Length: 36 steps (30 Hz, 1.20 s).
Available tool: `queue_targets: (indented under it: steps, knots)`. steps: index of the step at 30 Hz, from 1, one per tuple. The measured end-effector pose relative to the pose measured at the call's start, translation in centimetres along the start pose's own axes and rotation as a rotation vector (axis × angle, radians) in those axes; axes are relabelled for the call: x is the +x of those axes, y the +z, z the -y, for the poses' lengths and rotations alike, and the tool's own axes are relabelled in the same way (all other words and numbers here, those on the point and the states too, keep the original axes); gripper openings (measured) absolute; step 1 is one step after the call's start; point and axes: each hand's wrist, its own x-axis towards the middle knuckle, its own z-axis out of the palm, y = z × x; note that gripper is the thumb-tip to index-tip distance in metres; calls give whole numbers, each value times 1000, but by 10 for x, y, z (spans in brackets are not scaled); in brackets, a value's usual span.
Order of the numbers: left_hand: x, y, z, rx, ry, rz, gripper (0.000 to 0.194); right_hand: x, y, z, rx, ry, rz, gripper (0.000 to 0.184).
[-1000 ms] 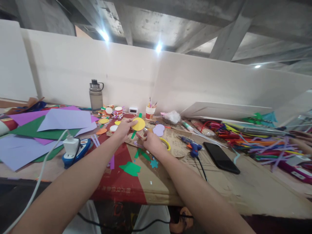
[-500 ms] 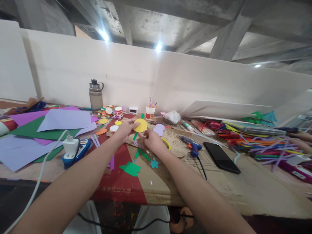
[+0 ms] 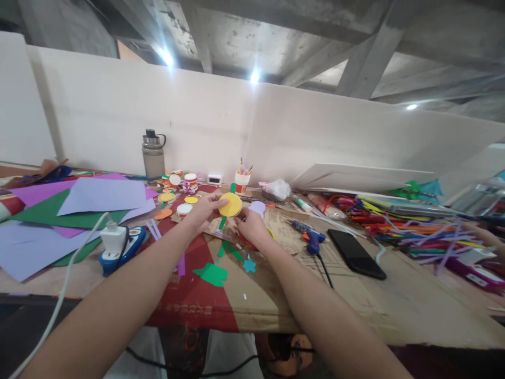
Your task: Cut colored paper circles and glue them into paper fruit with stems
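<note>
A yellow round disc (image 3: 230,205) with a green strip (image 3: 233,187) sticking out above and below it is held up over the table. My left hand (image 3: 205,211) pinches its left edge between thumb and fingers. At its lower right edge, my right hand (image 3: 251,225) has its curled fingers closed on the rim; the fingertips are partly hidden. A lilac scalloped paper shape (image 3: 258,207) lies just beyond my right hand. On the cardboard below are a green paper scrap (image 3: 212,273) and a blue paper flower (image 3: 249,264).
A hot glue gun (image 3: 314,240) and a black phone (image 3: 355,253) lie to the right, with coloured strips (image 3: 426,237) farther over. Paper sheets (image 3: 103,195) and a power strip (image 3: 134,243) are left. Behind stand a bottle (image 3: 153,158) and a pencil cup (image 3: 242,182).
The yellow disc has shifted slightly right and down. My right hand has come up to its edge; before, its fingers were just below and apart from it.
</note>
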Motion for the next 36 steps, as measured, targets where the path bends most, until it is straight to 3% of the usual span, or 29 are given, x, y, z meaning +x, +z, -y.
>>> queue_targets:
  steps: [10, 18, 24, 36]
  knots:
    - [5, -2, -8, -234, 39, -237, 16, -6, 2, 8, -15, -63, 93, 13]
    - [6, -3, -4, -202, 85, -195, 17, -6, 2, 8, -11, -78, 101, 15]
    - [7, -3, -2, -212, 55, -246, 11, -6, 1, 8, 0, -105, 110, 20]
    - [6, -1, 0, -169, 28, -252, 17, -5, 1, 8, 15, -113, 129, 12]
